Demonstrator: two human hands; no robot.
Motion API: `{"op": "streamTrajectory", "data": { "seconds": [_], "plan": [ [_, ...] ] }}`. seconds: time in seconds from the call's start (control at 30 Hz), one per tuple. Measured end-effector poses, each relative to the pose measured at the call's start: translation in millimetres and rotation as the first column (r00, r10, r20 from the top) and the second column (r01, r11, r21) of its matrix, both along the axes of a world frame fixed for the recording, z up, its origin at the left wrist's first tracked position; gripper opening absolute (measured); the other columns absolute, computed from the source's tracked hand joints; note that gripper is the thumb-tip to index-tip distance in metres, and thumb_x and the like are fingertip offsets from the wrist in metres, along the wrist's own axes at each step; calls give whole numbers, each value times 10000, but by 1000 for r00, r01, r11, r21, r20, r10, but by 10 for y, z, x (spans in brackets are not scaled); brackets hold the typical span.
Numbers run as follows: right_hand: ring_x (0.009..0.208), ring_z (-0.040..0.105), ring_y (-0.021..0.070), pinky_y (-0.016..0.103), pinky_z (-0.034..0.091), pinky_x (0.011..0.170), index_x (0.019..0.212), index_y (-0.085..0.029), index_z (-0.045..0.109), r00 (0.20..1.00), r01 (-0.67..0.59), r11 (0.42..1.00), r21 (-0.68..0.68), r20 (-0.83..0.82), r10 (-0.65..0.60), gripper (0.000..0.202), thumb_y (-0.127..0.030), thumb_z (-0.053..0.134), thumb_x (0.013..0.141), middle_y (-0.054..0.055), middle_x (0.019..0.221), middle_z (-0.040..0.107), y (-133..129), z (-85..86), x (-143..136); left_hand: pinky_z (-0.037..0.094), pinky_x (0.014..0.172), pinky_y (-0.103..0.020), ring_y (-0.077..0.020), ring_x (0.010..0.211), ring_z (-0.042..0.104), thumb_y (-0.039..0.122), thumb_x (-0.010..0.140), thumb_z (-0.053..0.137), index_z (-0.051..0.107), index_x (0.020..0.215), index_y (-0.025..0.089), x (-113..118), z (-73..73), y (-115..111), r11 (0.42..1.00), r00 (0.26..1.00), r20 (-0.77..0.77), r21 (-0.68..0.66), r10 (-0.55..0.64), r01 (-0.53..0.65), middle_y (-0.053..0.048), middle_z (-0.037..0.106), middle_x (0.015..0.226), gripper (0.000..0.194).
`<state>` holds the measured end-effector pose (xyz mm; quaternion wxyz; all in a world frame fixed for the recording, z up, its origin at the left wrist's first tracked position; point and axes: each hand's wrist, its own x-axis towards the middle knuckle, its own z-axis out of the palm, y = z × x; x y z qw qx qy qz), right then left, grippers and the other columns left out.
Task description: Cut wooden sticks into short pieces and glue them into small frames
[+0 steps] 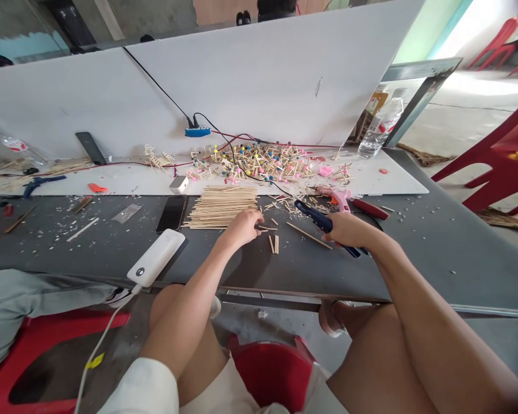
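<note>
My left hand (242, 228) is at the right end of a wide pile of thin wooden sticks (219, 206). Its fingertips pinch a short wooden stick (267, 228) just above the table. Dark blue pliers (314, 215) are in my right hand (348, 229), its fingers wrapped around the handles and the jaws pointing up and left. Below the jaws lies a longer single stick (309, 235). Between my hands, several short cut sticks (274, 244) lie side by side. Small stick offcuts (284, 204) are scattered behind them.
Behind the sticks is a heap of stick pieces with coloured balls (250, 161). A pink glue gun (338, 195) and red-handled tool (371, 209) lie at right. A phone (171, 214), white power bank (156, 257) and water bottle (383, 123) stand around. A person's leg (47, 293) is at left.
</note>
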<state>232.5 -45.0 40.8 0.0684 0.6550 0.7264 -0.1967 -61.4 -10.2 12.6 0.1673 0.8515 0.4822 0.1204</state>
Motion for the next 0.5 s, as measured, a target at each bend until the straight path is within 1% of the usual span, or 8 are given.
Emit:
{"op": "streamTrajectory", "data": {
  "seconds": [0.1, 0.23, 0.3, 0.4, 0.5],
  "plan": [
    [601, 663, 183, 242, 418, 551, 962, -142, 653, 999, 23, 998, -53, -36, -25, 209, -212, 649, 765, 49, 681, 704, -7, 25, -27, 523, 781, -288, -194, 799, 666, 34, 733, 684, 753, 931, 137, 66, -42, 6, 999, 999, 1, 28, -34, 34, -79, 723, 879, 234],
    [643, 679, 205, 256, 432, 601, 1020, -112, 658, 999, 45, 998, -43, -27, -46, 265, -195, 644, 769, 62, 671, 706, -11, 33, -80, 521, 763, -285, -189, 782, 658, 4, 740, 657, 753, 859, 135, 122, -90, 34, 997, 998, 24, 58, -61, 59, -77, 716, 846, 202],
    [665, 684, 214, 263, 440, 625, 1045, -106, 663, 997, 58, 998, -18, -44, -59, 294, -211, 648, 771, 75, 706, 716, -11, 32, -107, 520, 765, -284, -186, 781, 655, -11, 741, 646, 749, 847, 130, 139, -108, 43, 995, 996, 39, 69, -76, 73, -76, 709, 835, 203],
    [719, 692, 224, 267, 447, 665, 1101, -111, 665, 997, 58, 998, 40, -54, -55, 353, -241, 652, 772, 99, 802, 737, -5, 26, -136, 523, 786, -293, -189, 809, 657, 3, 760, 656, 746, 911, 122, 174, -130, 38, 995, 995, 69, 69, -77, 72, -86, 699, 887, 212],
    [808, 695, 255, 276, 442, 678, 1102, -104, 670, 1000, 27, 995, 97, -2, -27, 373, -287, 654, 778, 135, 872, 742, 19, 0, -145, 529, 819, -306, -187, 847, 664, 74, 811, 677, 718, 1088, 129, 227, -156, 25, 995, 991, 107, 59, -83, 77, -111, 669, 1049, 285]
  ]
}}
